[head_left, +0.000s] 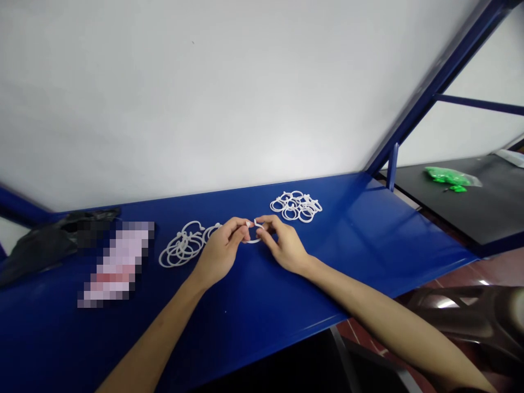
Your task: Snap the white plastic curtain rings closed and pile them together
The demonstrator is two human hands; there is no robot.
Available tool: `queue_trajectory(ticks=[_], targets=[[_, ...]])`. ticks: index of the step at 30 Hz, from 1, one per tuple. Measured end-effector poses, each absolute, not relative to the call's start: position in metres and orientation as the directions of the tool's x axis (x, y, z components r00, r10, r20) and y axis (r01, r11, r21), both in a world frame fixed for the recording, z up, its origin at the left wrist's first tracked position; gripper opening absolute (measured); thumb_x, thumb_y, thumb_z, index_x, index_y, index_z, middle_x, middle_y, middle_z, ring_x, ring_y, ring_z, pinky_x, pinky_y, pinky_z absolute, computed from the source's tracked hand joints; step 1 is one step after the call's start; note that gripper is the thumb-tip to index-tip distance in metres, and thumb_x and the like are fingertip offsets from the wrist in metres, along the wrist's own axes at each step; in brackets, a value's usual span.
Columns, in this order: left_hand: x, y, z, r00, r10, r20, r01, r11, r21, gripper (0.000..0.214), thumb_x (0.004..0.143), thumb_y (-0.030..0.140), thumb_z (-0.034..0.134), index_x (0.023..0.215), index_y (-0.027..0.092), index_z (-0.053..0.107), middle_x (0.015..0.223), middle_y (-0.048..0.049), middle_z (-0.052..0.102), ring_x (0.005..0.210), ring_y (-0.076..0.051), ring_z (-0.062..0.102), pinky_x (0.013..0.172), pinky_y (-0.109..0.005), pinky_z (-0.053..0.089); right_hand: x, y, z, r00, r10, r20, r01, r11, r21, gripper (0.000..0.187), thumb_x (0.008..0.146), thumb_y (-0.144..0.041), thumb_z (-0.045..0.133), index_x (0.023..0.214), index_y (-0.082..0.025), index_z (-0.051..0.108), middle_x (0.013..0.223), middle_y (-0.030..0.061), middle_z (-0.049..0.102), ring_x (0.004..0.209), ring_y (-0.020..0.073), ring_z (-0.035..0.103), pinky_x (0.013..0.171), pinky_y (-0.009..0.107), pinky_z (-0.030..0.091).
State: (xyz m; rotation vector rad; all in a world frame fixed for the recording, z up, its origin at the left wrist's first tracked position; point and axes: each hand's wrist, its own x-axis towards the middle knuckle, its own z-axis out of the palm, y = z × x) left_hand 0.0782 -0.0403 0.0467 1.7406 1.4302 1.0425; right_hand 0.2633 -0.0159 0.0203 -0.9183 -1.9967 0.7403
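Both of my hands meet over the middle of the blue table (254, 305). My left hand (221, 248) and my right hand (282, 243) each pinch one side of a single white plastic ring (254, 232), held just above the tabletop. A heap of several white rings (184, 245) lies just left of my left hand. A second heap of white rings (297, 206) lies behind my right hand, closer to the wall.
A blurred-out pinkish object (117, 265) lies on the table's left part, with a black bag (45, 240) behind it. A blue frame post (434, 87) rises at the right. Beyond it a dark table (483, 213) carries green items (450, 177). A dark chair (462, 316) stands lower right.
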Motion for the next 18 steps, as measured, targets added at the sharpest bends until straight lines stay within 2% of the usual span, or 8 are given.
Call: queue_trajectory(ticks=[3,6,11,18], targets=[[0.079,-0.038,0.037,0.047,0.985,0.167,0.430,-0.171,0.886,0.025,0.095,0.040,0.051,0.105,0.023,0.064,0.082,-0.0011,0.073,0.076,-0.018,0.067,0.072,-0.030,0.052,0.264,-0.013,0.018,-0.377,0.827,0.418,0.285,0.533,-0.797,0.019,0.099,-0.031,0.053,0.115,-0.021,0.057,0.087,0.0017,0.070,0.076,0.0151,0.067,0.073,0.029,0.054],[0.080,-0.039,0.031,0.008,0.981,0.192,0.472,-0.173,0.865,0.023,0.094,0.038,0.054,0.104,0.023,0.067,0.088,-0.0026,0.076,0.078,-0.019,0.070,0.073,-0.031,0.053,0.265,-0.013,0.018,-0.383,0.812,0.441,0.270,0.555,-0.787,0.012,0.099,-0.031,0.055,0.101,-0.021,0.062,0.091,0.0032,0.073,0.079,0.0158,0.069,0.074,0.029,0.054],[0.087,-0.045,0.027,-0.010,0.941,0.339,0.584,-0.270,0.765,0.018,0.093,0.029,0.054,0.094,0.025,0.071,0.097,-0.0027,0.077,0.089,-0.020,0.072,0.084,-0.033,0.055,0.270,-0.016,0.021,-0.456,0.769,0.448,0.234,0.589,-0.774,0.017,0.100,-0.032,0.053,0.095,-0.022,0.066,0.094,0.0042,0.074,0.084,0.0168,0.070,0.077,0.029,0.054],[0.089,-0.048,0.019,0.087,0.851,0.517,0.697,-0.423,0.579,0.019,0.096,0.020,0.051,0.098,0.021,0.070,0.097,-0.0031,0.076,0.091,-0.018,0.071,0.086,-0.030,0.055,0.275,-0.015,0.015,-0.528,0.685,0.502,0.264,0.694,-0.670,0.019,0.102,-0.031,0.050,0.099,-0.022,0.066,0.092,0.0046,0.071,0.084,0.0161,0.068,0.078,0.029,0.053]])
